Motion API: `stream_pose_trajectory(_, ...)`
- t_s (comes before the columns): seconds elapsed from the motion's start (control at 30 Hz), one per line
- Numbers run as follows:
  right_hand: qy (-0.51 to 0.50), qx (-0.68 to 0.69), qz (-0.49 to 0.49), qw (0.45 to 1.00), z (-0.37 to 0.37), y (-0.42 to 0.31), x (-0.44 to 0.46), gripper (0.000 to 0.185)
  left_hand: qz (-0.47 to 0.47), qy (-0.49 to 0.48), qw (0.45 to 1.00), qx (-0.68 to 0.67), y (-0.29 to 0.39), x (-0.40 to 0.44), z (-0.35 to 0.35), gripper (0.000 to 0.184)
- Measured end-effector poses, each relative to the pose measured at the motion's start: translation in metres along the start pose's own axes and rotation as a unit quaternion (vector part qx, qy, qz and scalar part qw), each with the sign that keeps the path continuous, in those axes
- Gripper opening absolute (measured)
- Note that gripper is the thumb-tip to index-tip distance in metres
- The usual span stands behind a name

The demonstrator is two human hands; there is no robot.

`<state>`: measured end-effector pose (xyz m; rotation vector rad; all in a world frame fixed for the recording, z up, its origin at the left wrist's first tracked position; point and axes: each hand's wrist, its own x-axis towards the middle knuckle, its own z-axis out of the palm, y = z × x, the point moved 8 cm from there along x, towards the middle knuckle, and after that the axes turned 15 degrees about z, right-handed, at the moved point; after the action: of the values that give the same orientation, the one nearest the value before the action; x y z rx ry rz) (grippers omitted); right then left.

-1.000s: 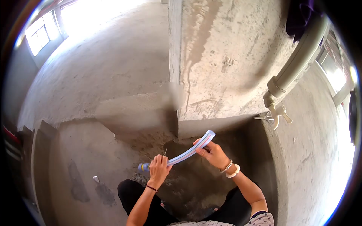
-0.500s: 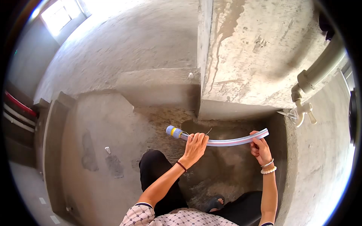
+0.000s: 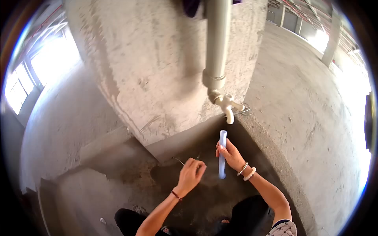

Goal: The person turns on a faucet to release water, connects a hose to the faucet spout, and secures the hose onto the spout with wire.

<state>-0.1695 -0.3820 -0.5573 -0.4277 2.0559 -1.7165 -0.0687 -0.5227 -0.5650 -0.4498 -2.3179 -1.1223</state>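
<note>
My right hand point(image 3: 232, 156) is closed round a short translucent bluish hose point(image 3: 222, 165), which stands nearly upright. Its upper end is just below the spout of a cream plastic tap point(image 3: 228, 111), apart from it. The fitting on the hose's other end cannot be made out from this angle. To the left, my left hand point(image 3: 190, 176) is off the hose, fingers pinched together on a thin piece of wire point(image 3: 179, 160) that sticks out above them.
The tap hangs from a thick vertical pipe point(image 3: 216, 43) in front of a concrete pillar point(image 3: 157, 70). Scissors point(image 3: 246, 110) lie on the ledge behind the tap. A low concrete kerb point(image 3: 271, 153) borders the basin on the right. A small white piece point(image 3: 102, 221) lies at lower left.
The view has swung right toward the tap. My left hand has let go of the hose, keeping the wire. My right hand has turned the hose from level to upright, under the spout.
</note>
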Motion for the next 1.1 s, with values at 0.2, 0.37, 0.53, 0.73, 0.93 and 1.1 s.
stream_pose_trajectory(0.2, 0.186, -0.23, -0.06, 0.953, -0.036, -0.013, 0.009, 0.036, 0.143, 0.019, 0.979, 0.142, 0.046, 0.114, -0.061, 0.015)
stream_pose_trajectory(0.37, 0.221, -0.21, -0.079, 0.949, -0.042, -0.032, 0.007, 0.038, 0.257, -0.037, 0.936, 0.236, 0.11, 0.194, -0.054, 0.034)
stream_pose_trajectory(0.53, 0.219, -0.203, -0.105, 0.948, -0.042, -0.03, 0.009, 0.037, 0.234, -0.172, 0.922, 0.255, 0.107, 0.225, -0.016, 0.05)
stream_pose_trajectory(0.73, 0.227, -0.175, -0.122, 0.95, -0.047, -0.026, 0.013, 0.038, 0.229, -0.187, 0.916, 0.272, 0.106, 0.232, -0.008, 0.042)
stream_pose_trajectory(0.93, 0.228, -0.223, -0.161, 0.934, -0.055, -0.037, 0.013, 0.038, 0.227, -0.184, 0.919, 0.264, 0.108, 0.233, -0.007, 0.036)
stream_pose_trajectory(1.1, 0.294, -0.232, -0.258, 0.89, -0.067, -0.045, 0.011, 0.035, 0.239, -0.178, 0.911, 0.284, 0.109, 0.238, -0.005, 0.035)
